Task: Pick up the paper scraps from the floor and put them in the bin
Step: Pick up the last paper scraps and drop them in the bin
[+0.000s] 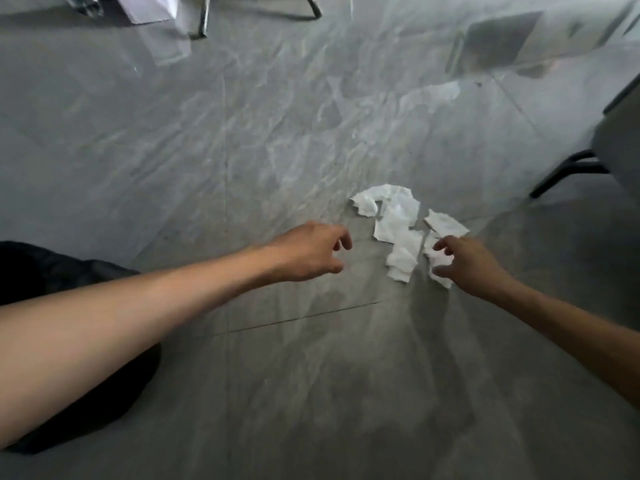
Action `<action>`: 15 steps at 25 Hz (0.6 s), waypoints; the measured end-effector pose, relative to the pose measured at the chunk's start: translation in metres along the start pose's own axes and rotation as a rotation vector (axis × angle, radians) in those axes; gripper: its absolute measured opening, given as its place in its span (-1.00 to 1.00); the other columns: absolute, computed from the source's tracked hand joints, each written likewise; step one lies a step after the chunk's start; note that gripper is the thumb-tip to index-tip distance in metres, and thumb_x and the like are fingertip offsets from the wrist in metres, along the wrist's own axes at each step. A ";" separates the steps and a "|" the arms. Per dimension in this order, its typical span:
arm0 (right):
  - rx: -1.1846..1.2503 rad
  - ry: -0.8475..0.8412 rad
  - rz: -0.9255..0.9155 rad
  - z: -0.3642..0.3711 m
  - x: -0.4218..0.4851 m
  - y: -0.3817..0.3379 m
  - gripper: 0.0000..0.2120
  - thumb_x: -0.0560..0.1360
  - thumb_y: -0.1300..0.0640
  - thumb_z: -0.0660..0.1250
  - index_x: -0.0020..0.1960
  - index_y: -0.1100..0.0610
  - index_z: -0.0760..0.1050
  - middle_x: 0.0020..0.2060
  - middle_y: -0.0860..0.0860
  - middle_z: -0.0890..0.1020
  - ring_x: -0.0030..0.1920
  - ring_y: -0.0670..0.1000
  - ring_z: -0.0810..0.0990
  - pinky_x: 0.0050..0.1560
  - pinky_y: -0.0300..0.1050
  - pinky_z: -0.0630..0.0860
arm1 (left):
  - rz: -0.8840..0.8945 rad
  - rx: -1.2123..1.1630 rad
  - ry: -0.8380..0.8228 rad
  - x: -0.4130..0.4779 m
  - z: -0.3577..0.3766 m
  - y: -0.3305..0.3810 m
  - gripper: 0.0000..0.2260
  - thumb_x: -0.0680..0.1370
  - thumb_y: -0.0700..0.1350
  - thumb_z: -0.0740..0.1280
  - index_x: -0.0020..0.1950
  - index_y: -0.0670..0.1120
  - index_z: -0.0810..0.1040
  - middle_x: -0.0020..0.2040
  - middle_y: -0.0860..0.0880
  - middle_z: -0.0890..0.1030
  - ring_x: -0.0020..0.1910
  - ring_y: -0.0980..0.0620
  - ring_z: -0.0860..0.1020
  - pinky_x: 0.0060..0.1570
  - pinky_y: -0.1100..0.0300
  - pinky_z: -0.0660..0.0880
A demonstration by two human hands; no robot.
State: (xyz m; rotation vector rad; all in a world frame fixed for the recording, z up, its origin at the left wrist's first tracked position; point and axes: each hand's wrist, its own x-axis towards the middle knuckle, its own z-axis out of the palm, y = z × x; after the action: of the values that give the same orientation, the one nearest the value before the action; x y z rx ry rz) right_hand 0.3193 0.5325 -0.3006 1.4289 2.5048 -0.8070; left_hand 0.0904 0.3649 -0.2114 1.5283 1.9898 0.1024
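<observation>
Several torn white paper scraps (398, 226) lie in a loose cluster on the grey marbled floor, right of centre. My right hand (467, 263) reaches over the cluster's right side, fingers spread, fingertips touching or just above the nearest scraps. My left hand (311, 252) hovers to the left of the cluster, fingers curled apart, holding nothing. A black bin with a dark liner (52, 271) sits at the left edge, mostly hidden behind my left forearm.
Metal chair or table legs (204, 19) stand at the top left beside a white sheet (149, 8). A dark piece of furniture with a black leg (568, 171) stands at the right edge. Floor tile seams cross the lower middle.
</observation>
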 end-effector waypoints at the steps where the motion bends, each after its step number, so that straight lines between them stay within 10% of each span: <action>1: -0.065 0.017 -0.023 0.007 0.004 0.018 -0.53 0.36 0.10 0.48 0.22 0.15 0.48 0.15 0.23 0.54 0.14 0.21 0.50 0.11 -0.02 0.43 | 0.016 0.001 -0.009 0.015 0.011 0.008 -0.66 0.46 -0.07 0.37 0.23 -0.01 0.49 0.19 -0.04 0.58 0.00 0.04 0.53 -0.06 0.21 0.40; 10: 0.018 0.204 -0.212 0.033 0.027 0.055 -0.91 0.39 0.13 0.39 -0.14 0.13 0.56 -0.16 0.12 0.62 -0.15 0.17 0.58 -0.24 -0.12 0.39 | 0.117 0.247 0.050 0.119 0.103 0.050 -0.50 0.47 -0.03 0.38 0.38 -0.01 0.33 0.32 -0.08 0.43 0.22 -0.16 0.47 0.09 -0.08 0.51; 15: 0.000 0.292 -0.199 0.006 0.077 0.063 -0.84 0.38 0.15 0.40 -0.07 0.17 0.59 0.12 0.12 0.58 0.11 0.17 0.51 0.09 -0.07 0.41 | 0.136 0.238 0.069 0.136 0.128 0.043 -0.73 0.51 -0.08 0.31 0.17 -0.12 0.42 0.11 -0.14 0.52 0.10 -0.19 0.50 -0.10 -0.01 0.43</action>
State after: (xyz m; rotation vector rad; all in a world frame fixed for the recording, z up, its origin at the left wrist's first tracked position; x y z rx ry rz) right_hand 0.3301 0.6130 -0.3584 1.4038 2.9022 -0.6694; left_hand 0.1732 0.4625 -0.3538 1.8331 2.0072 -0.0278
